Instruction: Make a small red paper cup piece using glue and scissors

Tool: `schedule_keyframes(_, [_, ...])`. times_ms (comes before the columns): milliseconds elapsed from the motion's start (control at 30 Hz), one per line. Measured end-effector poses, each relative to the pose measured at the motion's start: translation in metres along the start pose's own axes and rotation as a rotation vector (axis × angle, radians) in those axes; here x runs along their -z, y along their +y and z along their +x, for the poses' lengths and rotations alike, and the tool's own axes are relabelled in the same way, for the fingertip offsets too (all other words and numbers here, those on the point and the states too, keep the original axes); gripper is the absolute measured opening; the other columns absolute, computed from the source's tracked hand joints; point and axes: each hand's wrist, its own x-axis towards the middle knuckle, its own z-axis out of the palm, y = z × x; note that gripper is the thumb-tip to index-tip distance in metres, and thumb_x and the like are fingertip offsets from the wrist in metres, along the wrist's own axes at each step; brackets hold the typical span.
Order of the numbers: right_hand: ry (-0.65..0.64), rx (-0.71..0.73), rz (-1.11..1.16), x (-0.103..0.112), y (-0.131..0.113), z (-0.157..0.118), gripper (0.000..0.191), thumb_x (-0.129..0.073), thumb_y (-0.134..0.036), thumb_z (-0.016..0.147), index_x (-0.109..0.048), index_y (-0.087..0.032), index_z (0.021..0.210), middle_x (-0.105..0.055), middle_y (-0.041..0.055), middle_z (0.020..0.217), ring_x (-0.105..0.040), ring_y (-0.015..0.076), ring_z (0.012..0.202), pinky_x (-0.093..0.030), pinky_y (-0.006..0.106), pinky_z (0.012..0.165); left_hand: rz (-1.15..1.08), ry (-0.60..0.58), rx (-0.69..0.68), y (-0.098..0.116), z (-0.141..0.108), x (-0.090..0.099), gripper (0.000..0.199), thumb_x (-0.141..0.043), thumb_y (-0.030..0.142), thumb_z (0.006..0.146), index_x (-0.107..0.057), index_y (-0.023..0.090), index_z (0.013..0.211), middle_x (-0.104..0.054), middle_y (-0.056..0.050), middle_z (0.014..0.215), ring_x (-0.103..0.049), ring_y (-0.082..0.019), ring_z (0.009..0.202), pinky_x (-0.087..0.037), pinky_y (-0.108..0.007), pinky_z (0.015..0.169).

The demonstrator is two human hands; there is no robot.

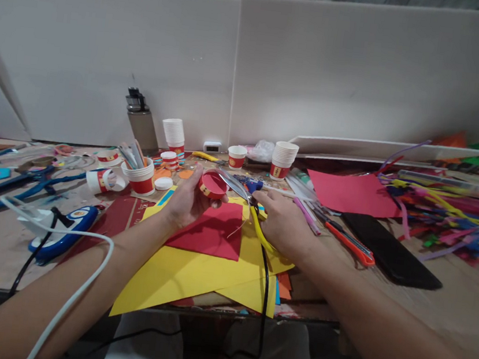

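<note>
My left hand (pixel 188 201) is closed around a short red paper cup piece (pixel 213 184), its red round face turned toward me. In my right hand (pixel 281 216) is a pair of scissors (pixel 260 235) with yellow handles. The scissor blades reach left to the rim of the cup piece and touch or overlap it. Below both hands lies a red paper sheet (pixel 215 237) on top of yellow paper sheets (pixel 170 279). A blue glue gun (pixel 254 185) lies just behind the scissors, partly hidden by them.
Stacked paper cups (pixel 283 161) stand at the back, near a single cup (pixel 236 157). A phone (pixel 392 250) and an orange utility knife (pixel 349 242) lie right. On the left are a cup of sticks (pixel 139 176), a blue-and-white power strip (pixel 69 234) and a white cable (pixel 99 273) crossing my forearm.
</note>
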Motion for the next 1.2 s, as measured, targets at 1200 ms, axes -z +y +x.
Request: schedule_keyframes(1200, [-0.001, -0.002, 0.026, 0.0004, 0.0001, 0.0003, 0.037, -0.053, -0.017, 0.082, -0.062, -0.02, 0.117, -0.064, 0.0119, 0.111, -0.061, 0.0242, 0.094, -0.043, 0.031, 0.077, 0.054, 0.04, 0.027, 0.0015, 0.0035, 0.0063, 0.055, -0.041, 0.065, 0.087, -0.061, 0.014, 0.093, -0.067, -0.008, 0.073, -0.056, -0.012, 0.047, -0.039, -0.021, 0.04])
